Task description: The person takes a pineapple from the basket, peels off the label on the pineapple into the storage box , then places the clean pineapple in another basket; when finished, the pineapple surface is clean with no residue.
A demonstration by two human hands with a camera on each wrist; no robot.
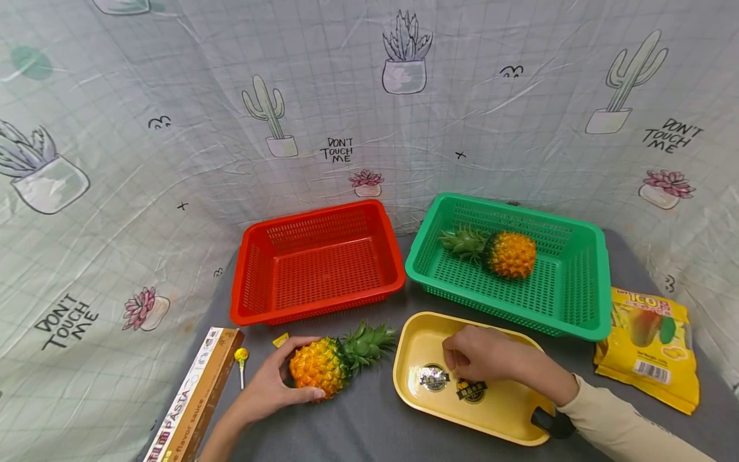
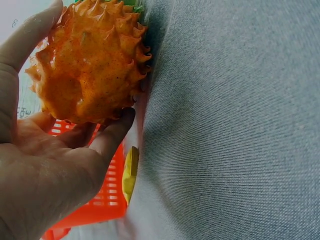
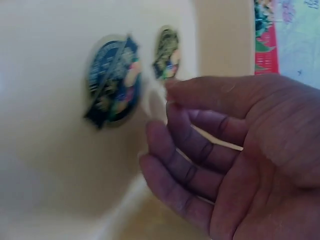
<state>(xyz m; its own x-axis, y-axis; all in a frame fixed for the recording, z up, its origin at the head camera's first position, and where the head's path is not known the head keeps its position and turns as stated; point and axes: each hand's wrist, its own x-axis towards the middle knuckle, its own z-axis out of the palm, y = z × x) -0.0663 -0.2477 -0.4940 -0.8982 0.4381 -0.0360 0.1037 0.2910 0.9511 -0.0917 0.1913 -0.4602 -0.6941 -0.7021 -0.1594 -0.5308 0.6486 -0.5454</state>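
A pineapple (image 1: 319, 369) with orange, spiky skin lies on its side on the dark cloth, its green leaves pointing right. My left hand (image 1: 276, 384) grips its base end, thumb on the near side and fingers round the far side; the left wrist view shows the same pineapple (image 2: 92, 62) close up. Over the yellow tray (image 1: 407, 327) hovers my right hand (image 1: 485, 353), fingers curled and thumb tip close to the index fingertip. Nothing visible sits between those fingertips. Two dark round stickers, a left one (image 1: 433, 377) and a right one (image 1: 471, 390), lie in the tray beside them.
Behind stand a red basket (image 1: 317, 314) and a green basket (image 1: 600, 276) holding another pineapple (image 1: 510, 255). A yellow snack bag (image 1: 646, 350) lies far right. On the left are a pasta box (image 1: 193, 398), a yellow lollipop (image 1: 241, 355) and a small yellow packet (image 1: 280, 340).
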